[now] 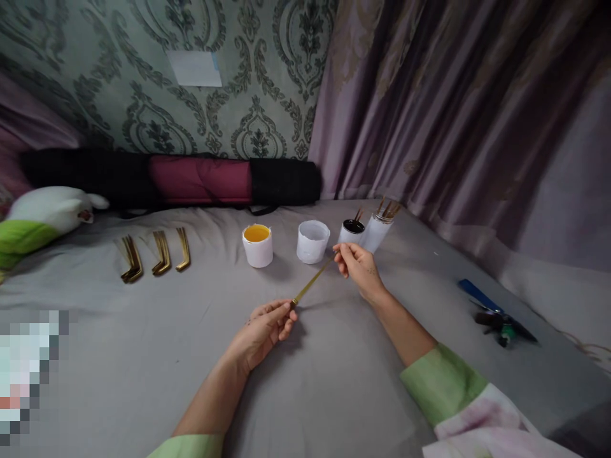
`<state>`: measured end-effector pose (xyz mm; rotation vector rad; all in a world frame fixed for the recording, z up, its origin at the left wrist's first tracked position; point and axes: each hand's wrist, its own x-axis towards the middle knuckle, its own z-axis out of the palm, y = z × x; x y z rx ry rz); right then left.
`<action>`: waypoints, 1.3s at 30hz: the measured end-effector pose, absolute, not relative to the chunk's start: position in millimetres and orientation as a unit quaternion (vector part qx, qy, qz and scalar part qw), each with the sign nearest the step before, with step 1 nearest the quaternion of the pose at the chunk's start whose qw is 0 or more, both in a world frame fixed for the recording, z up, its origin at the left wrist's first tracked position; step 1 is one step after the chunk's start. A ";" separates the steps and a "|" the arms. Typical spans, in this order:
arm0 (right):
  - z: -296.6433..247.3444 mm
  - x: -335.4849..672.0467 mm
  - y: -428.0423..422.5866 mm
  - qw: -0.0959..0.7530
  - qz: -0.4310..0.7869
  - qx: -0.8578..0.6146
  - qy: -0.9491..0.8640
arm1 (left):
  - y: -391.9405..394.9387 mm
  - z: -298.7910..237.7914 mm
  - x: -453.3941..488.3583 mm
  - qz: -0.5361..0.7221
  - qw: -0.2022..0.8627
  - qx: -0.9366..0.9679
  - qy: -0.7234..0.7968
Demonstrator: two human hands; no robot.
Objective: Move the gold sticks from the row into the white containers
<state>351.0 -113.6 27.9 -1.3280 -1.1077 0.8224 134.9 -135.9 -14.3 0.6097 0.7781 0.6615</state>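
A slim golden stick [312, 281] stretches slantwise between my two hands, above the grey sheet. My left hand [267, 327] pinches its lower end, where a darker, thicker part shows at the fingertips. The upper end is between the thumb and fingers of my right hand [357, 266], which partly hides it. Just behind the stick is a white cup [312, 245] with pale, translucent-looking insides. Left of that cup, another white cup [258, 248] holds something yellow-orange. A white cup with dark contents [353, 229] stands directly behind my right hand, with thin brown sticks in it.
Farther right, a white jar [379, 229] holds several brown sticks. Three bundles of bent golden sticks [161, 254] lie at left. A blue-handled tool [482, 296] lies at right beside small dark items. A black and maroon roll [200, 180] lies along the wall, near a plush toy [42, 213].
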 end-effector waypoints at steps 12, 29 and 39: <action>28.6 352.9 -114.3 0.586 0.366 -0.564 -0.453 | -137.0 -14.7 135.4 0.322 0.822 0.284 0.373; 36.8 362.6 -114.4 0.598 0.353 -0.568 -0.442 | -136.1 -12.4 135.0 0.331 0.818 0.272 0.384; 54.4 389.7 -117.2 0.623 0.312 -0.570 -0.436 | -134.4 -8.3 131.0 0.335 0.827 0.248 0.378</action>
